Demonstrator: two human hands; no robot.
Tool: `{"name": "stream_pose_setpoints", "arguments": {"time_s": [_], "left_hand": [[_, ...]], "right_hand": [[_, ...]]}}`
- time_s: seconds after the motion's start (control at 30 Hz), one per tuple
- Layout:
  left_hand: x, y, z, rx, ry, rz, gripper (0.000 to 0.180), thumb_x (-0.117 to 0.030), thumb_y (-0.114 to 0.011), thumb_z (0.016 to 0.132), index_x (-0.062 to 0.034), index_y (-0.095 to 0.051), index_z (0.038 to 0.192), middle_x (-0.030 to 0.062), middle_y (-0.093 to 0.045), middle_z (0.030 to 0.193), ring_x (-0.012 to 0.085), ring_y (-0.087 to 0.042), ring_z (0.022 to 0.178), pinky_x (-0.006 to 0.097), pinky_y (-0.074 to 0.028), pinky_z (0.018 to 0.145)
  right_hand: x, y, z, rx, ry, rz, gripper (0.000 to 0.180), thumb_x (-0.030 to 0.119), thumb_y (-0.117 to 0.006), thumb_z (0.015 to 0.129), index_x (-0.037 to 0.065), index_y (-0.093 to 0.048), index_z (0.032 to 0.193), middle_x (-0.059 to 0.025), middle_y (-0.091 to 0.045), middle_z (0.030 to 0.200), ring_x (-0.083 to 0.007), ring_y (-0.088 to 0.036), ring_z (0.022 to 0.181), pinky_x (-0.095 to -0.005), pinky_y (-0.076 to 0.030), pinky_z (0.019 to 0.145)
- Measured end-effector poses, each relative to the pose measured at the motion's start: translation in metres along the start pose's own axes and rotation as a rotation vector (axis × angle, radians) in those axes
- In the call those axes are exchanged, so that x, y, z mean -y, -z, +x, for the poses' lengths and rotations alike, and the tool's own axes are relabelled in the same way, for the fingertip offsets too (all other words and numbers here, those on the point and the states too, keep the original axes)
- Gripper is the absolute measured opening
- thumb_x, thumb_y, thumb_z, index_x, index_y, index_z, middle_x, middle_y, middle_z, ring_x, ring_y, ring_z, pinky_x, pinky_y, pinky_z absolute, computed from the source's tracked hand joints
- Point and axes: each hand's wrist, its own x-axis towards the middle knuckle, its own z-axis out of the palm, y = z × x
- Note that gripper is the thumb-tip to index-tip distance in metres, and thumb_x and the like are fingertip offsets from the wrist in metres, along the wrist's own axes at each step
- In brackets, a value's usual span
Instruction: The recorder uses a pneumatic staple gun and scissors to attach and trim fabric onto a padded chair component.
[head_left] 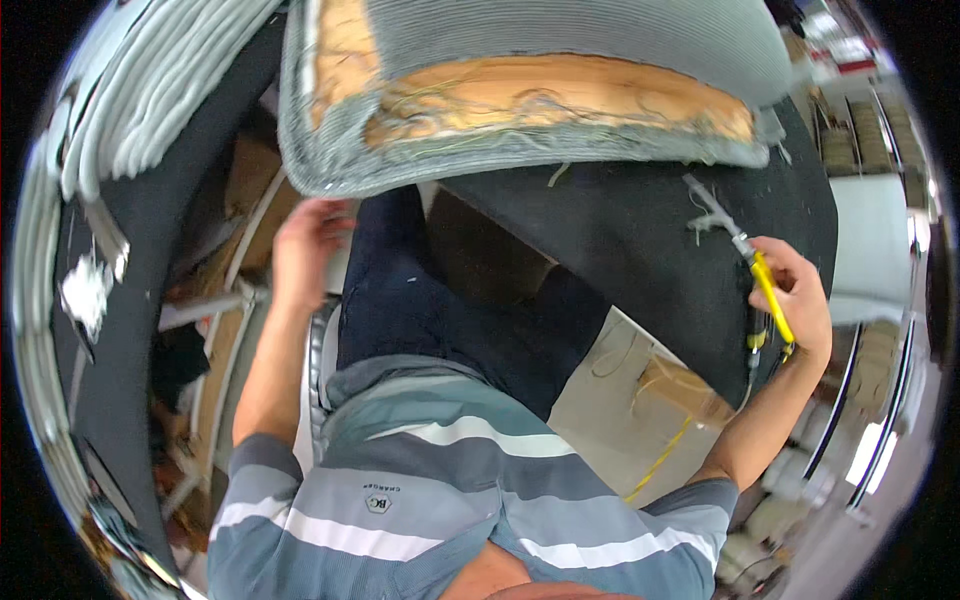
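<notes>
A seat cushion (560, 40) in grey ribbed fabric lies upside down at the far edge of the table, its bare wooden base (540, 95) showing between fabric edges with loose frayed threads. My left hand (308, 250) hangs just below the cushion's near left corner, blurred, with loosely bent fingers and nothing visible in them. On the right, over the black tabletop, my right hand (798, 298) grips a yellow-handled tool (768, 290) resembling pliers. Its slim pale tip (715, 210) points up and left, blurred, with a wispy scrap at it. My fingers partly hide the handles.
Black-covered tabletop (640, 215) stretches under the cushion. Grey padded strips (170, 100) are stacked at the upper left, near a white crumpled tuft (87, 295). A pale panel (868, 250) and racks stand at the right. A cardboard piece (690, 390) lies below the table edge.
</notes>
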Motion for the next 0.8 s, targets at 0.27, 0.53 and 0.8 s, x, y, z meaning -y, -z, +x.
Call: {"name": "stream_pose_setpoints", "arguments": {"time_s": [0.27, 0.53, 0.8], "left_hand": [[-0.111, -0.016, 0.025, 0.252, -0.058, -0.265, 0.068, -0.053, -0.039, 0.108, -0.0006, -0.042, 0.151, 0.0123, -0.054, 0.149, 0.0258, -0.052, 0.136, 0.045, -0.038, 0.115], [-0.101, -0.032, 0.048, 0.133, 0.046, -0.231, 0.039, -0.025, -0.062, 0.100, -0.0059, -0.060, 0.134, 0.0067, -0.070, 0.124, 0.0200, -0.068, 0.111, 0.039, -0.053, 0.099], [-0.102, -0.034, 0.043, 0.062, 0.029, -0.223, 0.049, -0.036, -0.057, 0.101, -0.0076, -0.056, 0.141, 0.0118, -0.064, 0.137, 0.0303, -0.063, 0.120, 0.048, -0.049, 0.105]], "right_hand": [[-0.204, 0.021, -0.026, -0.720, -0.275, -0.153, 0.050, 0.024, -0.078, 0.091, -0.005, -0.063, 0.129, -0.0115, -0.074, 0.108, -0.0140, -0.067, 0.096, -0.0276, -0.051, 0.085], [-0.334, 0.031, -0.049, -0.762, -0.463, -0.316, 0.049, 0.027, -0.069, 0.091, 0.000, -0.065, 0.131, -0.0210, -0.071, 0.123, -0.0318, -0.069, 0.113, -0.0390, -0.051, 0.099], [-0.096, -0.070, 0.006, -0.589, 0.112, 0.347, 0.028, 0.024, -0.064, 0.100, -0.003, -0.073, 0.103, -0.0017, -0.068, 0.082, -0.0091, -0.062, 0.074, -0.0264, -0.050, 0.067]]}}
